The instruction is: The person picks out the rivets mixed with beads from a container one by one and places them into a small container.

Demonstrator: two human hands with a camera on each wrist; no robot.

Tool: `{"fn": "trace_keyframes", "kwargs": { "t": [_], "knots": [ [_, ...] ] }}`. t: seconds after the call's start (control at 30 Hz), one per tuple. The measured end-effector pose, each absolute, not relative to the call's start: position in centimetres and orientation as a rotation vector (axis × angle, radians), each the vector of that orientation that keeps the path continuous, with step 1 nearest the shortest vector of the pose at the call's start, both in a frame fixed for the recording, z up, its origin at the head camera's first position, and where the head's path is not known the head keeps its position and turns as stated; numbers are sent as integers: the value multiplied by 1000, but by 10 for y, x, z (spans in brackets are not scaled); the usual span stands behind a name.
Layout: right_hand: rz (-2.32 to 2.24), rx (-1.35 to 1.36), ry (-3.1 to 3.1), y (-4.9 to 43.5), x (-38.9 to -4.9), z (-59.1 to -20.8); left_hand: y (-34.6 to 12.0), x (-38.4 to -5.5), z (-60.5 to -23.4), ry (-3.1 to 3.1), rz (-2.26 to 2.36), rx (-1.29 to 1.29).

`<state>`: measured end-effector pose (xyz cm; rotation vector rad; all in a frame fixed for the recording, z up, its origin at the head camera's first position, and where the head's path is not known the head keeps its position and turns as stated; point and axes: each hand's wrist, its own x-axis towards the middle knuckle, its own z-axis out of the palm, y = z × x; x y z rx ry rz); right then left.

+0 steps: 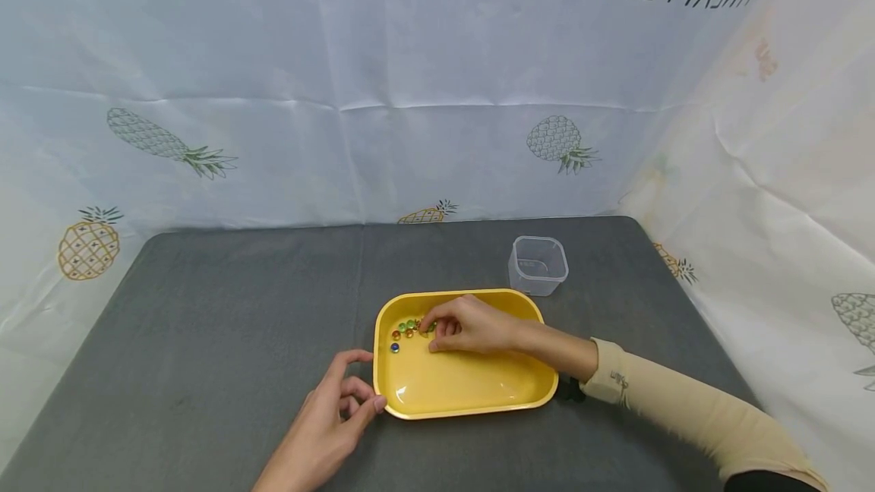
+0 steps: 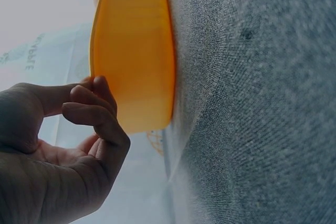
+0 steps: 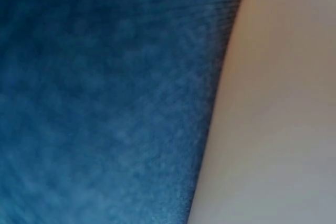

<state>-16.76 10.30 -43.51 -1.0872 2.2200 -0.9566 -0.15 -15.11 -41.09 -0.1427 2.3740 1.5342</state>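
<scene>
In the head view a yellow tray (image 1: 465,393) lies on the grey table. Several glass marbles (image 1: 395,348), green, amber and one blue, sit toward its far left corner. My right hand (image 1: 478,325) reaches into the tray from the right, its curved index fingertip among the marbles and the thumb apart from it. Some marbles are partly hidden under these fingers. My left hand (image 1: 328,416) holds the tray's near left rim, the thumb on the edge and the fingers bent against the outer wall. The left wrist view shows this hand (image 2: 79,145) at the tray wall (image 2: 136,51).
A clear plastic container (image 1: 538,268) stands behind the tray's far right corner. Around the tray is the grey table (image 1: 205,340), with a white pineapple-print curtain (image 1: 424,36) behind and beside it. The right wrist view shows only blurred cloth and skin.
</scene>
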Motion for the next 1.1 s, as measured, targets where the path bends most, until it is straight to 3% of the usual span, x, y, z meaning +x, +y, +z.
{"fn": "trace_keyframes", "kwargs": {
  "t": [1.1],
  "knots": [
    [-875,-1326,2402,107,-165,-439,-152,-1,-410,2380,1528,-134]
  ]
}}
